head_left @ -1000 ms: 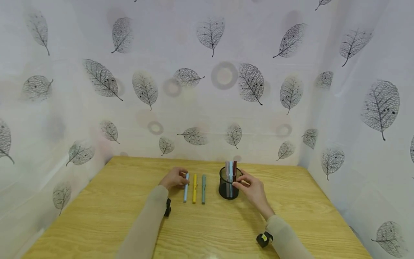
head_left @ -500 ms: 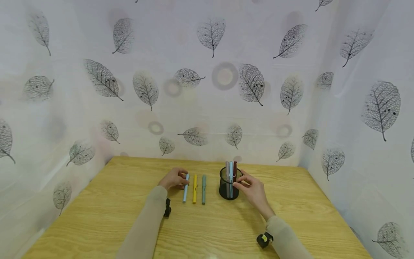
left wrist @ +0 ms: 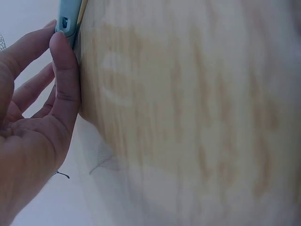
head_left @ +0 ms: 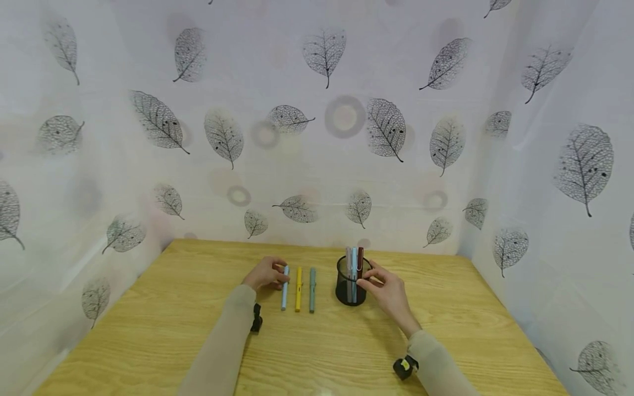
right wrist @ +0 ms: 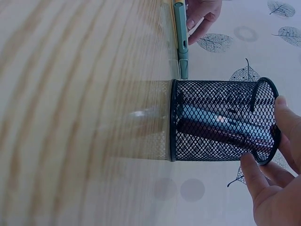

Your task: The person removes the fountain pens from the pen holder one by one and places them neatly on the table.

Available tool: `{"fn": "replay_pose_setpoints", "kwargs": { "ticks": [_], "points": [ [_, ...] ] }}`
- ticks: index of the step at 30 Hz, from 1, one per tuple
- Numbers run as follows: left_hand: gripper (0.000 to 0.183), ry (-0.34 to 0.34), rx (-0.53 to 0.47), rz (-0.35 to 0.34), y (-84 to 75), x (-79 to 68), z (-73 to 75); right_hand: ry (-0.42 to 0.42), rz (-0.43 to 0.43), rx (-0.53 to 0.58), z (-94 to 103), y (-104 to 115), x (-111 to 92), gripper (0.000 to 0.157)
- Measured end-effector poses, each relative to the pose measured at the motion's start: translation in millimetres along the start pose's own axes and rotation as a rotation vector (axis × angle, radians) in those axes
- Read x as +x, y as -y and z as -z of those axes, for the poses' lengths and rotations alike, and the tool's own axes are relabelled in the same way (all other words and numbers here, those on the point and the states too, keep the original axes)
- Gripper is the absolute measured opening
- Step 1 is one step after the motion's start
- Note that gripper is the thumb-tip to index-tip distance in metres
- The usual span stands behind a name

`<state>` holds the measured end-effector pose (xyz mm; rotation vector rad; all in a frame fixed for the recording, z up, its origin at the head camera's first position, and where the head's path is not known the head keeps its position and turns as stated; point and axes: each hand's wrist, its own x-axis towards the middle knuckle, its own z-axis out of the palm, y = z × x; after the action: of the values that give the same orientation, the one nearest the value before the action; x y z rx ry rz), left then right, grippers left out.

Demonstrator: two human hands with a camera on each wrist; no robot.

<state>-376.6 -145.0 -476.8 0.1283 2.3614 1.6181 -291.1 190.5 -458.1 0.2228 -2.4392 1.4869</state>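
My left hand (head_left: 269,273) pinches the upper part of a light blue pen (head_left: 284,294) between thumb and finger. That pen lies at the left of a row, with a yellow pen (head_left: 298,291) and a grey-green pen (head_left: 312,291) to its right, roughly parallel. In the left wrist view the thumb and a fingertip touch the pen (left wrist: 69,14). A black mesh pen holder (head_left: 350,291) stands upright on the table, my right hand (head_left: 388,291) gripping its rim. Inside it are a grey pen, a light blue pen (head_left: 354,261) and a dark red pen (head_left: 360,258).
The wooden table (head_left: 317,352) meets a curtain (head_left: 297,165) with a leaf print, which hangs behind it and along both sides. A black wrist camera (head_left: 256,319) sits under the left wrist, another camera (head_left: 405,366) under the right.
The light blue pen in my left hand has turned very slightly, now lying a little straighter. Both hands stay in place, the right one still on the pen holder's rim.
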Motion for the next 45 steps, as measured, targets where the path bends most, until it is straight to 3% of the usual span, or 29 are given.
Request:
{"fn": "replay_pose_setpoints", "kwargs": {
  "ticks": [9, 17, 27, 35, 45],
  "points": [
    [0.054, 0.015, 0.012, -0.015, 1.1, -0.1, 1.1, 0.014, -0.005, 0.015, 0.7, 0, -1, 0.024],
    [0.054, 0.013, -0.036, -0.015, 0.7, -3.5, 1.8, 0.009, -0.003, 0.017, 1.3, 0, -3, 0.021],
    [0.031, -0.057, -0.145, 0.008, -3.3, -5.9, -0.3, 0.011, -0.02, 0.003, 0.1, -1, -2, 0.02],
    [0.028, -0.083, -0.112, -0.031, -15.8, -3.6, -1.8, 0.012, -0.026, 0.007, 0.0, 2, -1, 0.02],
    [0.036, -0.016, -0.225, -0.062, -40.4, -4.3, -20.9, 0.014, -0.023, 0.015, 2.0, 4, -1, 0.02]
  ]
}}
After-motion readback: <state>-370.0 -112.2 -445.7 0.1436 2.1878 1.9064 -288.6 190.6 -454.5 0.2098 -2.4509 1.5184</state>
